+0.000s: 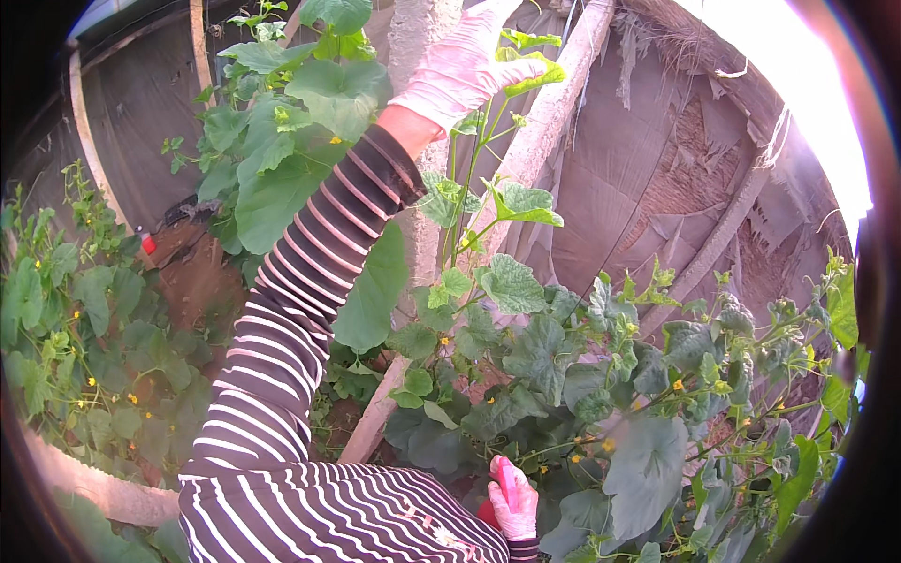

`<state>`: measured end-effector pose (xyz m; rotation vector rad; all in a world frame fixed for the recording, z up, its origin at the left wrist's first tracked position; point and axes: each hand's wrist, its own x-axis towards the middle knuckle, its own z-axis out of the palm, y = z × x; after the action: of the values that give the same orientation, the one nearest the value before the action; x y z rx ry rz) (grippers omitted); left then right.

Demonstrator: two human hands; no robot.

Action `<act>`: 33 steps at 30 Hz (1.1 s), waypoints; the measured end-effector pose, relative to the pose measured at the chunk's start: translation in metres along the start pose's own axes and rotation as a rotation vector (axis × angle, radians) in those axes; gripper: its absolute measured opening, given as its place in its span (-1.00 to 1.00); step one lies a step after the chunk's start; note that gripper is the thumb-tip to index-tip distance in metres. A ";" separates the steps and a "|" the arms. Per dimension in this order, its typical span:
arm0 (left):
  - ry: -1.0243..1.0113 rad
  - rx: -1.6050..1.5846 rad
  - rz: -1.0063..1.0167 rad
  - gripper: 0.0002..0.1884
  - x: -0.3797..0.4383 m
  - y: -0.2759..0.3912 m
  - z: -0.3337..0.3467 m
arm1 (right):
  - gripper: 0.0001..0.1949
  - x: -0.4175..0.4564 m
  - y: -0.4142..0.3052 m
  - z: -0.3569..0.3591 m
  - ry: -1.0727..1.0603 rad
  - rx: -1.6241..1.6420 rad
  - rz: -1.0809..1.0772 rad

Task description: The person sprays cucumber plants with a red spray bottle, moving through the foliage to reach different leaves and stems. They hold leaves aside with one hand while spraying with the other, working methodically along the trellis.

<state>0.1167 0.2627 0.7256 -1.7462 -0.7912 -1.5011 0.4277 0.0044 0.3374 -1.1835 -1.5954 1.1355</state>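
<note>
My left hand (464, 67), in a thin pale pinkish glove, is raised beside a concrete post. Its thumb reaches across a light green leaf (535, 74) near the top of a climbing vine (461, 204). The fingertips run up to the picture's top edge, so whether they hold anything is hidden. Low in front of my body, my gloved right hand (517, 510) is closed around a bright pink handle-like object (506, 482). A red rounded thing (487, 514) shows beside that hand, partly covered by my striped top.
The concrete post (415, 35) and a slanting pole (542, 112) stand behind the vine. Cucumber-like plants with yellow flowers fill the right (647, 457) and left (91, 366). A torn sheet-covered wall (598, 162) rises behind. A curved pale pipe (105, 485) crosses lower left.
</note>
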 end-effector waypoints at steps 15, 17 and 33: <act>-0.237 -0.539 -0.140 -0.77 -0.053 0.123 -0.051 | -0.54 -0.008 -0.046 -0.047 0.448 -0.057 -0.323; -0.383 -0.545 -0.001 -0.75 -0.074 0.177 -0.055 | -0.55 0.003 -0.075 -0.061 0.407 -0.504 -0.445; -0.635 -0.958 -0.426 -0.68 -0.176 0.336 0.092 | -0.59 -0.007 -0.018 -0.232 0.713 -0.630 -0.289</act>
<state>0.4155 0.1438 0.5048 -3.0187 -0.8376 -1.7682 0.6462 0.0373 0.4115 -1.4635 -1.4939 -0.0314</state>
